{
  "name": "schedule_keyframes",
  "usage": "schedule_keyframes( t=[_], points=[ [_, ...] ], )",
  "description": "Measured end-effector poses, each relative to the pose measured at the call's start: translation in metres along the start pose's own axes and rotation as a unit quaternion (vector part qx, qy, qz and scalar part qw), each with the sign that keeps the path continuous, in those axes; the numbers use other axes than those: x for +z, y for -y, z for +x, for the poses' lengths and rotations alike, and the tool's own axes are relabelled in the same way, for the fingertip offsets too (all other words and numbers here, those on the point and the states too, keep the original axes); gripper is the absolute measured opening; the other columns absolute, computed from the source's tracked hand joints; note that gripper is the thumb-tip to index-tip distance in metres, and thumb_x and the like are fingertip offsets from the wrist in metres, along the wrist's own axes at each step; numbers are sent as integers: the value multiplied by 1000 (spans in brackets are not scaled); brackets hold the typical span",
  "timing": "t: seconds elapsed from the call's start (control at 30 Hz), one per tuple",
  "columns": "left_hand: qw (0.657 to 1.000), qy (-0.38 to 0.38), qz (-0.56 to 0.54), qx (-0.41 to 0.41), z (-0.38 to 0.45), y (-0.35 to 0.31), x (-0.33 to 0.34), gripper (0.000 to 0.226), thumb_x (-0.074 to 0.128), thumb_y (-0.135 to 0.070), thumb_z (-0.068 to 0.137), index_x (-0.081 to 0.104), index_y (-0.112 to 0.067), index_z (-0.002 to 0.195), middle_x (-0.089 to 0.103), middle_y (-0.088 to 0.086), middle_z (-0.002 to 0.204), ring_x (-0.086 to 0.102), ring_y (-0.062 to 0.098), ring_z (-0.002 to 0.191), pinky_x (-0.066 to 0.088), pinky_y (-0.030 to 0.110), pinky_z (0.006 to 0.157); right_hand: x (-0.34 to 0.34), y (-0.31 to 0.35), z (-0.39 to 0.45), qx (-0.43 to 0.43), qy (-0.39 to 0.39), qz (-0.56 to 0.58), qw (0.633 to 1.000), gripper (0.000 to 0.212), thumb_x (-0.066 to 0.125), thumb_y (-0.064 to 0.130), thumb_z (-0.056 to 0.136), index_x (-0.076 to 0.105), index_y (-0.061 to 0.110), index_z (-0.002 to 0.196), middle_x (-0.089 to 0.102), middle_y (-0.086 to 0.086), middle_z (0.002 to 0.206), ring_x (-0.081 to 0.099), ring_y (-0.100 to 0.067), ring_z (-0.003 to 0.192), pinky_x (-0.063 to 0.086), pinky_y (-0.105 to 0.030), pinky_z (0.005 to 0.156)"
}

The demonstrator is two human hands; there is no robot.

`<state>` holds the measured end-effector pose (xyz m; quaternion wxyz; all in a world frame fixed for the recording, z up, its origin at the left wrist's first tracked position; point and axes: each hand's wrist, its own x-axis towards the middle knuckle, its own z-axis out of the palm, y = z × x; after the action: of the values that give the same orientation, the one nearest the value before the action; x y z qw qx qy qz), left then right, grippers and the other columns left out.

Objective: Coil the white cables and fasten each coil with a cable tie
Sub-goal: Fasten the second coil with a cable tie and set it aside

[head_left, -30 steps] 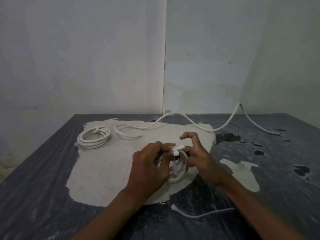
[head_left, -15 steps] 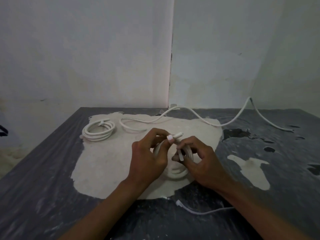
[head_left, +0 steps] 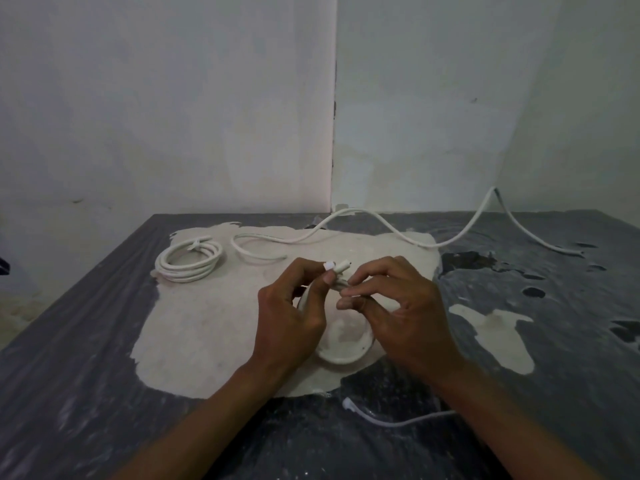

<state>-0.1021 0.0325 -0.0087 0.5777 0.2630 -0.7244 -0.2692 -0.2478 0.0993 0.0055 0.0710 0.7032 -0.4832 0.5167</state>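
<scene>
A dark grey surface, streaked with pale dust and showing a large worn cream patch across its middle, is filling the lower half of the view; smaller cream patches are lying toward its right edge. Nearest the front edge, a thin white cable end is lying on the dark part, running under the right forearm.

Above the cream patch, toward the middle of the surface, both hands are holding a coil of white cable upright, its lower loop hanging just over or on the patch; contact cannot be told. The left hand is gripping the top of the coil with its fingers curled round the strands, and a white connector tip is sticking out above them. The right hand is pinching the strands just beside the left, its fingers bent inward and its thumb pressing against them. Whether a cable tie is between the fingers cannot be told.

Farther back, near the far left corner, a finished coil is lying flat, bound by a white tie. Beside it, a loose white cable is snaking along the far edge, rising against the wall and dropping again toward the far right corner.

Bare whitish walls are meeting in a corner behind the far edge.
</scene>
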Motion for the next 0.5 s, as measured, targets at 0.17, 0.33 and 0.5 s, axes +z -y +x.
schedule_keyframes(
  t=[0.17,0.33,0.5],
  points=[
    [1000,13,-21,-4,0,-2,2,14,59,-23,89,66,-17,99,71,-11,90,68,9,87,57,29,75,-1,9,2,35,-5,7,999,10,77,28,78,76,22,85,70,15,81,60,-3,76,50,-22,66],
    [999,31,-26,-18,0,0,1,18,59,-20,89,65,-18,105,71,-10,96,68,9,91,58,33,78,-3,22,10,227,-9,150,962,18,86,21,66,74,23,78,73,9,68,68,-5,64,53,-16,59],
    [999,30,-16,-10,-1,-1,1,17,59,-23,89,64,-19,105,70,-14,97,67,6,93,57,28,78,-4,24,9,242,-21,152,958,13,86,15,67,75,21,73,74,10,69,70,-5,65,54,-16,63]
  ],
)
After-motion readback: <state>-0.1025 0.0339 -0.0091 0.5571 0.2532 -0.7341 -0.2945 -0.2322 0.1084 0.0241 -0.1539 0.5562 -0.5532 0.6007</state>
